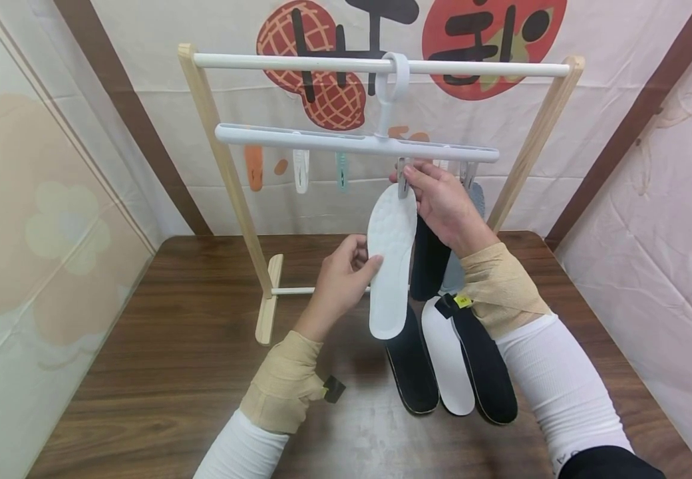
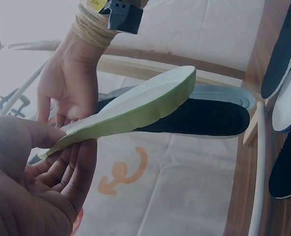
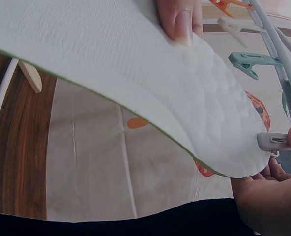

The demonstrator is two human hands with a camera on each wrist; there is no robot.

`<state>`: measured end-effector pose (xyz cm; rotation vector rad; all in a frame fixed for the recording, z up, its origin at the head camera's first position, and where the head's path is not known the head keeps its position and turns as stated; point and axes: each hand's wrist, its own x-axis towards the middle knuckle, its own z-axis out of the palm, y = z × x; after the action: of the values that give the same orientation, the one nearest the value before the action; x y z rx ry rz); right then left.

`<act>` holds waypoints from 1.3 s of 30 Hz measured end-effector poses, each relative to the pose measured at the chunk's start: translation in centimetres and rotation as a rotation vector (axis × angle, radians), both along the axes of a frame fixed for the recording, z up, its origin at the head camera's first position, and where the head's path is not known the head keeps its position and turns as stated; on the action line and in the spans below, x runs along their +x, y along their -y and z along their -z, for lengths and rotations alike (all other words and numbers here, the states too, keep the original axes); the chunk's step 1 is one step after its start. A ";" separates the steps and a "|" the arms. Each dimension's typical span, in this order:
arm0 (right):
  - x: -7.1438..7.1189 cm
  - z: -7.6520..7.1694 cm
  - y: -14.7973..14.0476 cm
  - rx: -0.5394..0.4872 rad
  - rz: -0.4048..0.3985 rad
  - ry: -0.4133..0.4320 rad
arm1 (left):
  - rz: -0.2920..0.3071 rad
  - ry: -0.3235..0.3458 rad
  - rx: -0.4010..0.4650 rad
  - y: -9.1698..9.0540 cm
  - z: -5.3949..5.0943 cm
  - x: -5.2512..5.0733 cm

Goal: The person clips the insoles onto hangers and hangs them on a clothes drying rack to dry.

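Note:
A white insole (image 1: 392, 263) hangs upright under the hanger bar, its upper end at a grey clip (image 1: 402, 178). My left hand (image 1: 341, 279) pinches the insole's left edge, thumb on its face and fingers behind. In the left wrist view, the insole (image 2: 150, 98) shows a greenish side edge. My right hand (image 1: 444, 203) holds the grey clip between thumb and fingers at the insole's top. The right wrist view has the clip (image 3: 272, 141) over the insole's rounded tip. Behind my right hand hang a black insole (image 1: 428, 263) and a grey-blue one (image 1: 454, 274).
A white hanger (image 1: 346, 141) hangs from the rack's top rail (image 1: 322, 63). Orange (image 1: 253, 167), white (image 1: 301, 171) and teal (image 1: 343, 171) clips dangle on its left. Black (image 1: 412, 366) and white (image 1: 449, 359) insoles lie on the wooden table (image 1: 160, 372), beside another black insole (image 1: 485, 366).

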<state>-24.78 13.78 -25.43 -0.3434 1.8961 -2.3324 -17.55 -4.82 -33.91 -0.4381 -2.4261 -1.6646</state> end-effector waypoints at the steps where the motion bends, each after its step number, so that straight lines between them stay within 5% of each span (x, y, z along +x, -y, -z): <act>1: 0.0 0.0 0.0 -0.001 -0.001 -0.001 | -0.001 0.002 0.000 0.0 0.0 0.0; 39: 0.5 2.0 -0.4 0.113 -0.035 0.013 | -0.027 0.060 -0.060 1.0 1.9 -0.4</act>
<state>-24.29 14.22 -27.38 -0.3458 1.9886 -2.1892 -17.93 -5.85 -35.83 -0.3675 -2.5189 -1.6210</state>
